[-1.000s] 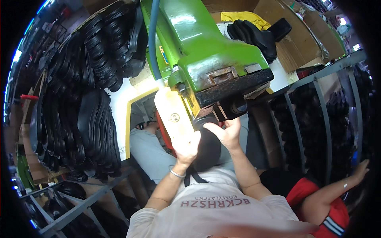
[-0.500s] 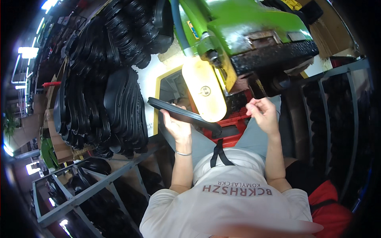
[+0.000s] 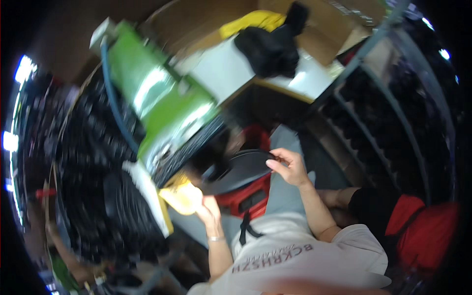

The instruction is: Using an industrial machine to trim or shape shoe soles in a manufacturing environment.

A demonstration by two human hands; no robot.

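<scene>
A dark shoe sole (image 3: 243, 171) spans the space between my hands, above my lap, under the head of a green machine (image 3: 172, 101). My right hand (image 3: 291, 168) pinches its right end between thumb and fingers. At its left end my left hand (image 3: 209, 210) is closed on the sole, next to the machine's brightly lit yellow plate (image 3: 181, 196). Part of the left fingers is smeared by motion and glare. The machine's dark head hides some of the sole's far edge.
Piles of black soles (image 3: 118, 196) stand left of the machine, where a blue hose (image 3: 115, 108) runs. A white tabletop (image 3: 216, 69) holds black and yellow items. Metal racks (image 3: 393, 103) rise at right. Beside me is a person in red and black (image 3: 418, 231).
My view has turned to the right, so the machine sits further left. The sole, earlier in my left hand alone, now lies flatter, with my right hand gripping its other end.
</scene>
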